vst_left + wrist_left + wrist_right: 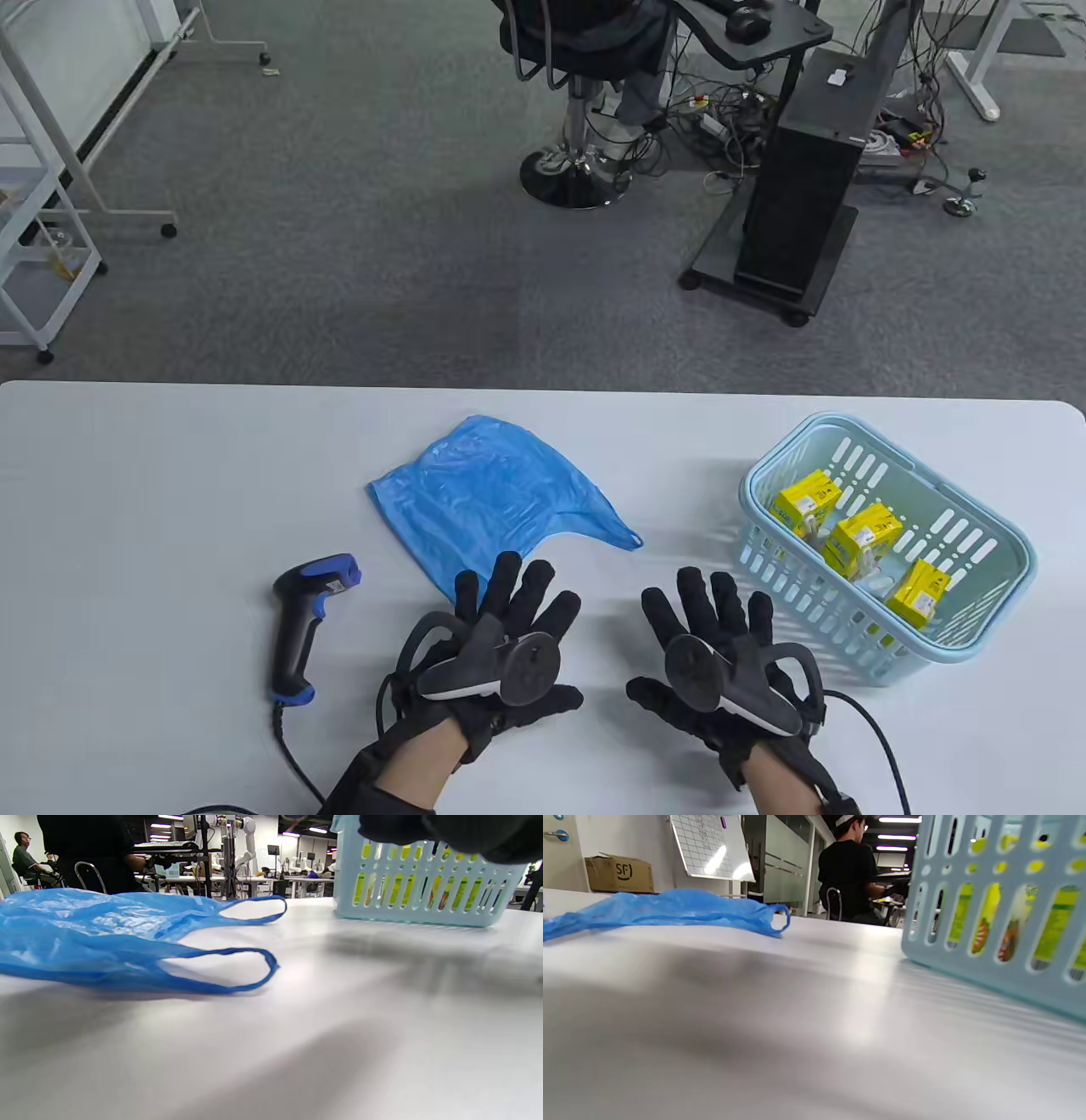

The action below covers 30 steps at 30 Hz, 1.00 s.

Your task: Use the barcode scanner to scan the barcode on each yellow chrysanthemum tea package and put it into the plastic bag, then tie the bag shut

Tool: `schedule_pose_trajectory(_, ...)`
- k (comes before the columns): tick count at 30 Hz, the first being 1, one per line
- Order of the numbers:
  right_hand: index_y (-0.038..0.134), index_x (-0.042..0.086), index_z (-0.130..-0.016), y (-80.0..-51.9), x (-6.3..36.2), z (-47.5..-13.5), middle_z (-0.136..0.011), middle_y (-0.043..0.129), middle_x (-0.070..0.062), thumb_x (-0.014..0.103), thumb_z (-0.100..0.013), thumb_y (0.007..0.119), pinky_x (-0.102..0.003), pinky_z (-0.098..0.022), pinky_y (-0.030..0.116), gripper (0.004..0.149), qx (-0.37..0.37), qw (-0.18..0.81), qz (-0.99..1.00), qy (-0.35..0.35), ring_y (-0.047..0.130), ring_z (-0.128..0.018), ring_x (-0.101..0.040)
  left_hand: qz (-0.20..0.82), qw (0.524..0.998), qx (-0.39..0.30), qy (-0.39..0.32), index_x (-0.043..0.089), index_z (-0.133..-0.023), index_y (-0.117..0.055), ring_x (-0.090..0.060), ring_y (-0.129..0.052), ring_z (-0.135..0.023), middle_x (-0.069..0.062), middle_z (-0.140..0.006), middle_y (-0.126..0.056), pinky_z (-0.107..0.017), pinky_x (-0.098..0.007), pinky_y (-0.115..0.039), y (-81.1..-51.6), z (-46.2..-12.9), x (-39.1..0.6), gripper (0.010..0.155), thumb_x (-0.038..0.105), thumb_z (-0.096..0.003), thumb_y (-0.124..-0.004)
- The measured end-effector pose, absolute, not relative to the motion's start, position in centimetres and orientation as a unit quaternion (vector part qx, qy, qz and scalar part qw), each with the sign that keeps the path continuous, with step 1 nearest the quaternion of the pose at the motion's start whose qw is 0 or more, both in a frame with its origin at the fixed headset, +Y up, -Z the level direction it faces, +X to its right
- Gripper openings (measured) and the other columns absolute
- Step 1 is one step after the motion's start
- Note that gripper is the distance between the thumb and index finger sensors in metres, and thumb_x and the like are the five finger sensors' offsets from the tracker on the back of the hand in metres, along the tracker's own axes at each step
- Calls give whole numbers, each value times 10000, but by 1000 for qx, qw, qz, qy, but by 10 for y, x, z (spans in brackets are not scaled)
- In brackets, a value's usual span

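Three yellow chrysanthemum tea packages (pixel 861 536) lie in a light blue basket (pixel 984 509) at the right of the white table. A blue plastic bag (pixel 496 497) lies flat at the middle, its handles (pixel 237 955) pointing toward the basket (pixel 424 906). A black and blue barcode scanner (pixel 304 620) lies at the left. My left hand (pixel 517 598) rests flat on the table, fingers spread, fingertips at the bag's near edge. My right hand (pixel 708 607) lies flat and spread just left of the basket (pixel 1001 955). Both hold nothing.
The scanner's cable (pixel 293 760) runs off the table's near edge. Beyond the far table edge stand an office chair (pixel 577 102), a black computer stand (pixel 802 204) and white racks (pixel 51 195). A seated person (pixel 850 878) is in the background.
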State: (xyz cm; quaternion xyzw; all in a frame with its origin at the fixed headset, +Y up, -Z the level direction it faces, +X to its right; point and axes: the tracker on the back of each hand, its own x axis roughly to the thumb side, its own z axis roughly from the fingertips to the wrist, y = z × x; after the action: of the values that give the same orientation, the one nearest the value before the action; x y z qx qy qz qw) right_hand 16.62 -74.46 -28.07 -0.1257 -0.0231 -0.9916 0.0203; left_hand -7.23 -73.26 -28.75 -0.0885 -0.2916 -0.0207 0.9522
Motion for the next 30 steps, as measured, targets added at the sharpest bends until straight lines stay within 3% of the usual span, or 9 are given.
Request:
schedule_pose_trajectory(7, 224, 338, -1089, -746, 165, -279, -1132, 133, -100, 801, -261, 536, -742, -673, 189, 999, -126, 29, -991, -26, 142, -1045, -409, -27, 955, -94, -281, 281, -1188, -241, -534, -85, -1076, -201, -1195, -106, -648, -793, -216, -730, -286, -74, 1002, 795, -414, -617)
schedule_pose_trajectory(17, 210, 322, -1087, -752, 176, -282, -1126, 118, -106, 769, -285, 573, -741, -665, 168, 987, -96, 34, -994, -41, 134, -1041, -410, -34, 957, -88, -276, 273, -1161, -232, -543, -212, -1097, -218, -1182, -136, -691, -769, -334, -724, -290, -72, 1055, 707, -391, -808)
schedule_pose_trajectory(21, 213, 315, -1086, -750, 176, -283, -1124, 123, -109, 754, -294, 583, -741, -663, 166, 979, -92, 25, -995, -37, 140, -1041, -411, -24, 969, -73, -235, 136, -1155, -293, -525, -391, -1098, -250, -1179, -321, -695, -739, -439, -703, -290, -78, 1057, 646, -404, -835)
schedule_pose_trajectory(26, 220, 310, -1086, -750, 174, -283, -1123, 127, -111, 741, -300, 592, -739, -662, 163, 970, -93, 13, -995, -40, 146, -1040, -411, 39, 982, -22, -185, 120, -1142, -470, -520, -591, -1051, -260, -1151, -508, -679, -686, -564, -663, -288, -88, 948, 602, -421, -854)
schedule_pose_trajectory(30, 239, 324, -1085, -751, 171, -282, -1125, 135, -106, 735, -302, 599, -739, -663, 163, 955, -100, 10, -994, -43, 147, -1041, -410, 32, 992, -29, -120, 138, -1123, -570, -489, -724, -992, -243, -1109, -636, -650, -627, -652, -665, -313, -87, 853, 579, -445, -840)
